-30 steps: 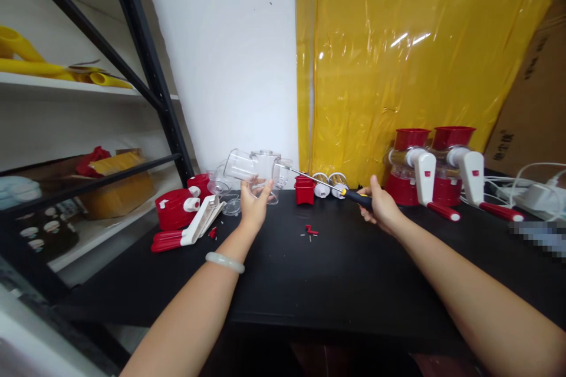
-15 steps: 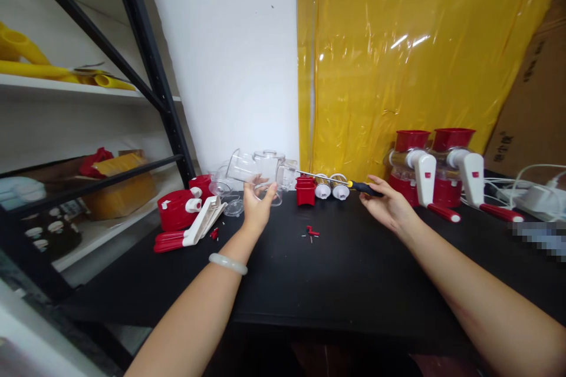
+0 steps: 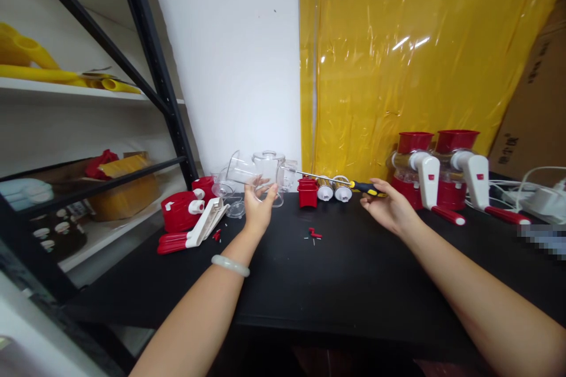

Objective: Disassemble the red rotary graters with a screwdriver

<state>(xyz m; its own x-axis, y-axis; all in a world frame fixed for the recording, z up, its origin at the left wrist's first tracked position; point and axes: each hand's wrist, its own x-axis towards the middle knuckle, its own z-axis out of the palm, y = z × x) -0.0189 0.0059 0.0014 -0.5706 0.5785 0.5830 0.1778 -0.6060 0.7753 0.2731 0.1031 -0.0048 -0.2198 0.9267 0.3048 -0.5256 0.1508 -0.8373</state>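
Observation:
My left hand (image 3: pixel 260 203) is closed around a clear plastic housing (image 3: pixel 269 166), holding it up over the table with its tube end to the left. In my right hand (image 3: pixel 389 203) is a screwdriver (image 3: pixel 367 188) with a dark blue and yellow handle. Its long shaft points left, and the tip meets the right end of the housing; whether it sits in a screw is too small to tell. Below lie a small red part (image 3: pixel 315 233) and several tiny screws. Behind the shaft are red hoppers (image 3: pixel 308 193) and drum graters (image 3: pixel 342 189) with white ends.
At the left lie red bases (image 3: pixel 180 212), white cranks with red handles (image 3: pixel 206 224) and more clear parts (image 3: pixel 236 207). Two assembled red-and-white graters (image 3: pixel 455 174) stand at the right, near white cables (image 3: pixel 508 188). A black-framed shelf (image 3: pixel 152 53) rises on the left.
The view has shifted slightly, so everything sits a little further right. The screwdriver handle appears turned, with more yellow showing. Both hands keep their holds.

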